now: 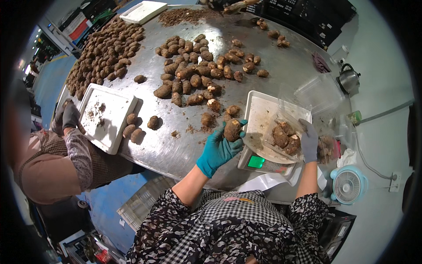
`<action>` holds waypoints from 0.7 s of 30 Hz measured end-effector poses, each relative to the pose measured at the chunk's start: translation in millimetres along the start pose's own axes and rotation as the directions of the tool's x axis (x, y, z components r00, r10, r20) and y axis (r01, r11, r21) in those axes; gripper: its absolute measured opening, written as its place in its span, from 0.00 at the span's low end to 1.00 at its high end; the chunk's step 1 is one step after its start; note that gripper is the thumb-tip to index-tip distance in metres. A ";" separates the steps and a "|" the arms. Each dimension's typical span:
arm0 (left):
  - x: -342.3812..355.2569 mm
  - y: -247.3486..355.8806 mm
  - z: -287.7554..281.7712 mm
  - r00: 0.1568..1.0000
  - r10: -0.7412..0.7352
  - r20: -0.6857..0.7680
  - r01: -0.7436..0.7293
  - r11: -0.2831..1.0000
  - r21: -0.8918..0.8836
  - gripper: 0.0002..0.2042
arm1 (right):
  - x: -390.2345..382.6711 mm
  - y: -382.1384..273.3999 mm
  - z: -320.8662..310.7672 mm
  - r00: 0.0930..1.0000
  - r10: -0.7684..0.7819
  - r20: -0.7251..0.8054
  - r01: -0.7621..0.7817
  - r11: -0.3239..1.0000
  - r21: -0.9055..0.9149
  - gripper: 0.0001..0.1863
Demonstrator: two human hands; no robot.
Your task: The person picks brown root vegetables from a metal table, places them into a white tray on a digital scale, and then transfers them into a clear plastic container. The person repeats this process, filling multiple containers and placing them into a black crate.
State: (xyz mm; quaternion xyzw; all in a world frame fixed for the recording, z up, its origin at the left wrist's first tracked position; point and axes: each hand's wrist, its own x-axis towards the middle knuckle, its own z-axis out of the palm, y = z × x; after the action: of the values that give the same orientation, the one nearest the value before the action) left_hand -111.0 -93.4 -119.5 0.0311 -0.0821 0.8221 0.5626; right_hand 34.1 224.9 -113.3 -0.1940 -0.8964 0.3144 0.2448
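My left hand (216, 152), in a teal glove, grips a brown taro (232, 130) beside the left rim of the scale. My right hand (309, 140), in a grey glove, holds the side of a transparent plastic box (269, 140). Several taros (285, 138) lie inside the box, which is over the white tray (257, 104) of the scale. Below the tray, the scale's display (256, 162) glows green. Close to my left hand, loose taros (207, 119) rest on the metal table (171, 147).
A large taro pile (107, 50) covers the far left; a looser heap (189, 70) lies mid-table. At left, a co-worker's gloved hands (69, 116) are beside a white tray (116, 103). Transparent boxes (323, 92), a kettle (349, 79) and a blue fan (348, 185) stand right.
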 end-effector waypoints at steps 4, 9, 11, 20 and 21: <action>12.6 -15.2 0.3 0.997 -0.069 -0.047 0.070 0.997 0.017 0.29 | 0.3 -6.6 -1.2 0.999 -0.031 -0.004 0.031 0.998 -0.052 0.25; 45.2 -50.6 56.7 0.908 0.388 -0.156 0.035 0.302 0.953 0.24 | -1.0 -10.0 -4.9 1.000 0.019 -0.016 -0.019 1.000 -0.015 0.25; 57.9 -64.9 62.1 0.909 0.391 0.146 -0.036 -0.276 0.960 0.20 | -0.7 -5.9 -0.3 1.000 0.028 -0.011 -0.028 0.999 0.032 0.25; 31.3 30.8 -27.4 0.575 0.736 0.359 0.535 -0.669 0.516 0.26 | -5.4 -5.9 -2.5 0.999 0.042 -0.007 -0.042 0.998 0.056 0.24; 20.9 40.0 -42.4 0.544 0.783 0.302 0.659 -0.621 0.424 0.27 | -4.7 -7.5 -2.0 0.999 0.049 -0.009 -0.048 0.997 0.062 0.24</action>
State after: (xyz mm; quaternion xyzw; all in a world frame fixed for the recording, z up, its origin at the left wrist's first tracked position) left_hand -154.1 -81.1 -162.3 0.1324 0.9295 0.3249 -0.1138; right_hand 37.6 218.0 -108.5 -0.2096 -0.8801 0.3467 0.2475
